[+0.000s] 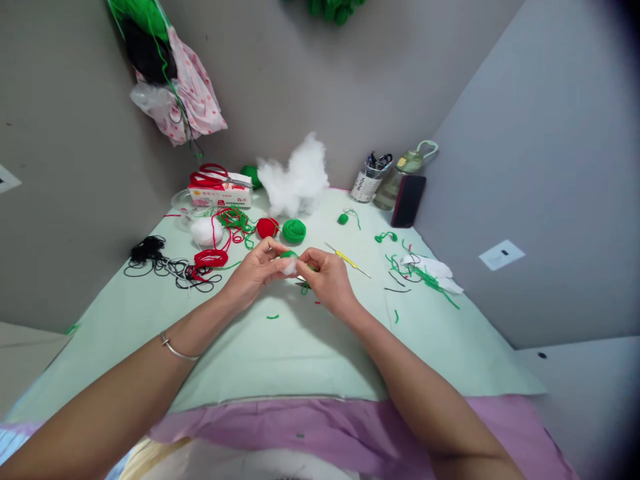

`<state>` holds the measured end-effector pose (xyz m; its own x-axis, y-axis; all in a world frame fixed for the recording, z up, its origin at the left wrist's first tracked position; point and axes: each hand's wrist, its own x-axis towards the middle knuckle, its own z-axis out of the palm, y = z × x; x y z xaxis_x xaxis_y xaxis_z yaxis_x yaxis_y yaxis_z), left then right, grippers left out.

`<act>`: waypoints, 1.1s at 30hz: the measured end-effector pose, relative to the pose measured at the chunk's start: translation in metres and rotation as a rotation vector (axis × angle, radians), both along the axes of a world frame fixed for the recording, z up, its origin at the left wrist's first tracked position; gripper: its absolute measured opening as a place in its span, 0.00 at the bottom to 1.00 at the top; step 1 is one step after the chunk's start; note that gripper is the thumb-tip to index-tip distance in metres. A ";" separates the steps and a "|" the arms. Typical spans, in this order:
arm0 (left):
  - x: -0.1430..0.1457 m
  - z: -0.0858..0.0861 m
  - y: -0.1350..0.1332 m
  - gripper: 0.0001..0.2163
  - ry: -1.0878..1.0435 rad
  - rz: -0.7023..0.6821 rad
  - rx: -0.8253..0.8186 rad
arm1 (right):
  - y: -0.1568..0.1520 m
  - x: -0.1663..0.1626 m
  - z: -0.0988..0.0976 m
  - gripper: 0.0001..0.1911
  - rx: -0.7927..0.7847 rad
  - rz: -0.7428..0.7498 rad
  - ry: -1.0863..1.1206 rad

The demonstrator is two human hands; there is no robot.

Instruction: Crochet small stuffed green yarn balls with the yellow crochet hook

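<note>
Between my two hands, above the middle of the table, is a small green crochet piece [288,254] with a tuft of white stuffing [290,267] at its near side. The fingers of my left hand [257,270] are closed around it from the left. My right hand [327,275] pinches at it from the right, and a bit of green shows among those fingers. Just beneath the hands lie a loop of green yarn [305,289] and a dark pointed object, mostly hidden. A yellow-handled crochet hook [347,259] rests right of my right hand.
Beyond the hands are a green yarn ball [294,231], a red yarn ball [267,228] and fluffy white stuffing [300,177]. Red scissors [210,176] lie on a box [220,195]. Tangled black yarn [150,257] spreads left. A phone [409,202] and bottle [393,189] stand at right.
</note>
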<state>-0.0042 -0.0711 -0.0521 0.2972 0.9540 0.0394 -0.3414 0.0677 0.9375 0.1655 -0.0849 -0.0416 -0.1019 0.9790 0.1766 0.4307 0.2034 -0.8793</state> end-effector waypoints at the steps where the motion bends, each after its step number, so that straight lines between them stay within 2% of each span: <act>1: 0.000 -0.001 0.000 0.16 0.016 0.000 0.007 | 0.000 0.002 0.001 0.12 0.000 0.013 -0.012; 11: 0.018 -0.019 0.001 0.12 0.135 0.233 0.139 | -0.013 -0.008 0.002 0.08 0.054 0.094 -0.214; 16: 0.015 -0.016 0.003 0.10 0.137 0.181 0.118 | -0.007 -0.010 -0.002 0.10 0.057 0.008 -0.223; 21: 0.008 -0.010 -0.002 0.15 0.100 0.084 0.114 | 0.001 -0.004 -0.005 0.12 0.008 -0.051 -0.137; 25: 0.006 -0.010 0.000 0.17 0.102 0.046 0.098 | 0.002 0.002 -0.002 0.11 0.014 0.036 -0.169; 29: 0.011 -0.015 0.004 0.15 0.131 0.130 0.090 | -0.005 0.000 0.001 0.05 0.020 0.144 -0.220; 33: 0.019 -0.021 0.008 0.11 0.155 0.241 0.063 | -0.011 -0.007 -0.001 0.05 0.066 0.146 -0.318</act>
<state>0.0148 -0.0634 -0.0727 0.0692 0.9950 0.0726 -0.1932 -0.0580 0.9794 0.1583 -0.0959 -0.0424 -0.3001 0.9376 0.1757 0.6431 0.3349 -0.6886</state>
